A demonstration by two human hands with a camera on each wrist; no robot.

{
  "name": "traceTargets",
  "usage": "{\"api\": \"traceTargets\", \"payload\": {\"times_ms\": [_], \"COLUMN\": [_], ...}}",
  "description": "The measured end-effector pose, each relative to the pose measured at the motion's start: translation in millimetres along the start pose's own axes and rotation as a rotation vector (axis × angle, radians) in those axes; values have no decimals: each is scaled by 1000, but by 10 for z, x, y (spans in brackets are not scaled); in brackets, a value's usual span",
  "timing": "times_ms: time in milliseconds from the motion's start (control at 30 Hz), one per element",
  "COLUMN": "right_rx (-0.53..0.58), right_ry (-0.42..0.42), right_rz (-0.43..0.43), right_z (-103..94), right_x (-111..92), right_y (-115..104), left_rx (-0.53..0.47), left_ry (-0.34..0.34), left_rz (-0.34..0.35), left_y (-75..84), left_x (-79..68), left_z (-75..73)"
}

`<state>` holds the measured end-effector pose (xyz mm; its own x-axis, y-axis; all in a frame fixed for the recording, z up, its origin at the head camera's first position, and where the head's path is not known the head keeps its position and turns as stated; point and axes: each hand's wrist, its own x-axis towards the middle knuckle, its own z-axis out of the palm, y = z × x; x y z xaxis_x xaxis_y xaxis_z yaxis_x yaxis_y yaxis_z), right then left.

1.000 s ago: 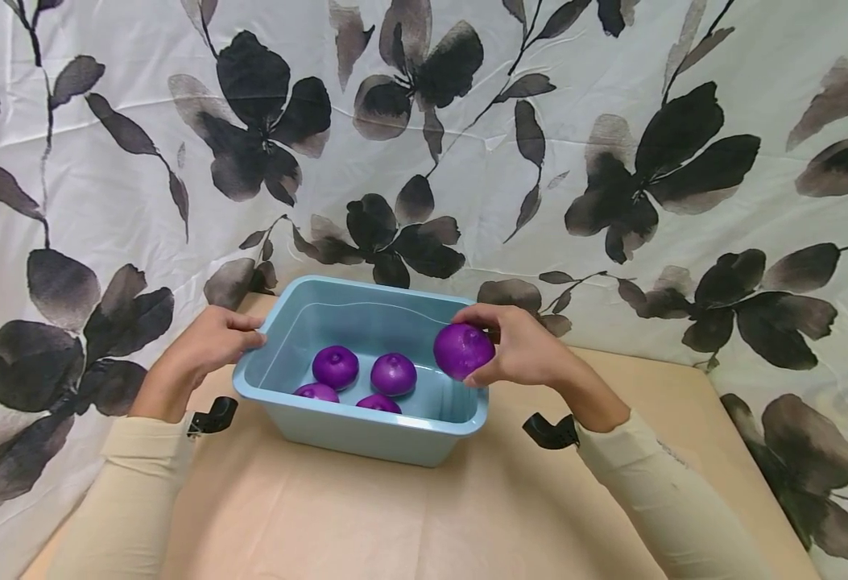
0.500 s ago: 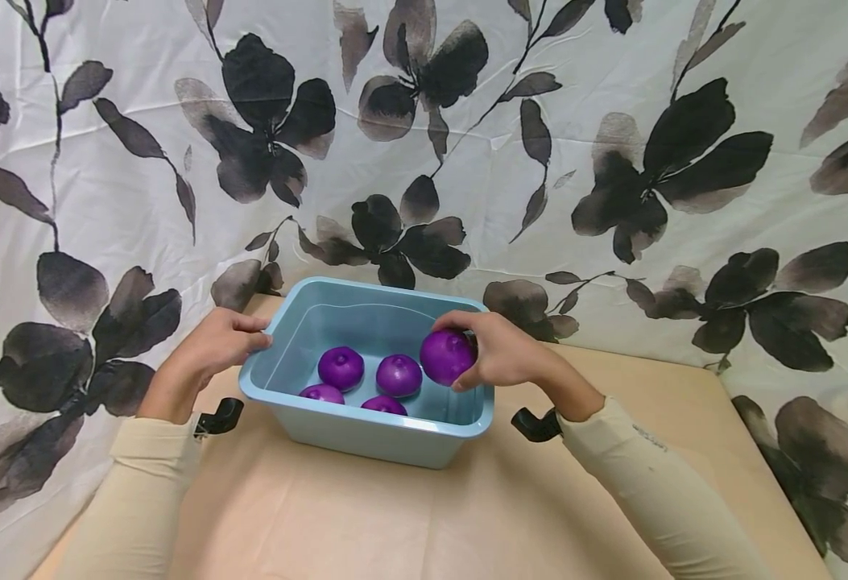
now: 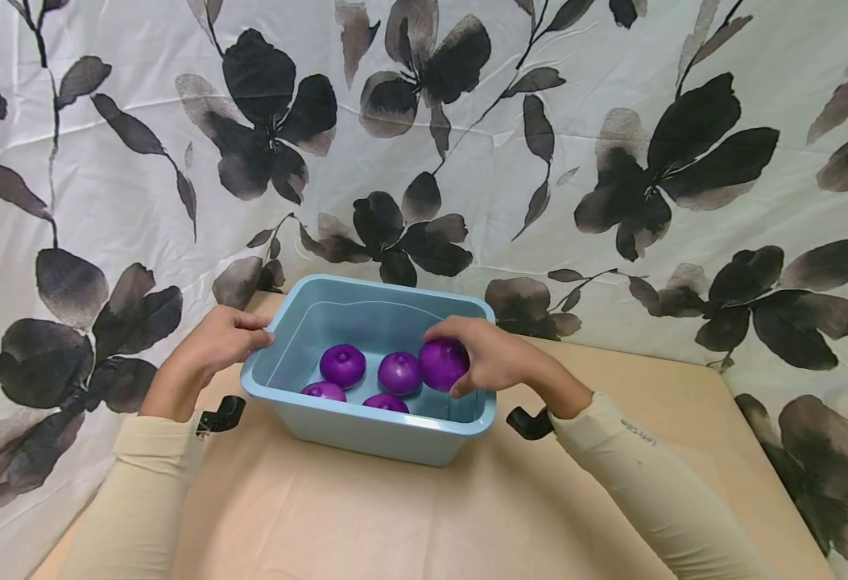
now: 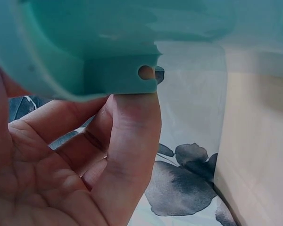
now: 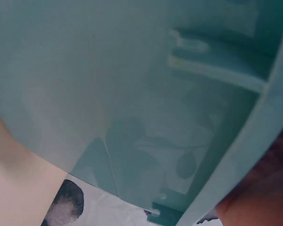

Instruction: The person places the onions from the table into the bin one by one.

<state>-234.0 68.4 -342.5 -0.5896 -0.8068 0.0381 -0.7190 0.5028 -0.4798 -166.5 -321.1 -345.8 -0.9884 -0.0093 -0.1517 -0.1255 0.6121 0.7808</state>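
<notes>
A light blue plastic bin (image 3: 373, 431) stands on the table with several purple onions inside, among them one onion (image 3: 342, 366) at the left and another onion (image 3: 399, 374) near the middle. At the bin's left end my left hand (image 3: 221, 342) pinches the rim; the left wrist view shows a finger (image 4: 134, 136) pressed under the rim (image 4: 122, 77). My right hand (image 3: 492, 354) reaches over the right end and grips a purple onion (image 3: 442, 364) low inside the bin, beside the middle one. In the right wrist view, the bin's outer wall (image 5: 85, 84) hides the held onion.
The tan table (image 3: 337, 515) extends in front of the bin and to its right. A white cloth (image 3: 525, 161) with dark flowers hangs behind the table. Black wrist mounts (image 3: 530, 423) stick out from both sleeves.
My right hand has moved left and down into the bin with the onion, bringing it beside the middle one. The left hand keeps its hold on the rim.
</notes>
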Motion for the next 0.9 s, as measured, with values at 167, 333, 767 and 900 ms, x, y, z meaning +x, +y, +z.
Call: {"api": "traceTargets", "payload": {"times_ms": [167, 333, 767, 900], "right_rx": [-41, -78, -171, -198], "right_ry": [-40, -107, -261, -274], "right_rz": [-33, -61, -57, -38], "right_z": [8, 14, 52, 78], "right_x": [16, 35, 121, 147], "right_y": [-37, -61, -131, -142], "left_rx": [8, 5, 4, 1], "left_ry": [4, 3, -3, -7], "left_rz": [-1, -5, -22, -30], "left_y": [6, 20, 28, 25], "left_x": [5, -1, -4, -2], "left_z": [-2, -2, -12, -12]}}
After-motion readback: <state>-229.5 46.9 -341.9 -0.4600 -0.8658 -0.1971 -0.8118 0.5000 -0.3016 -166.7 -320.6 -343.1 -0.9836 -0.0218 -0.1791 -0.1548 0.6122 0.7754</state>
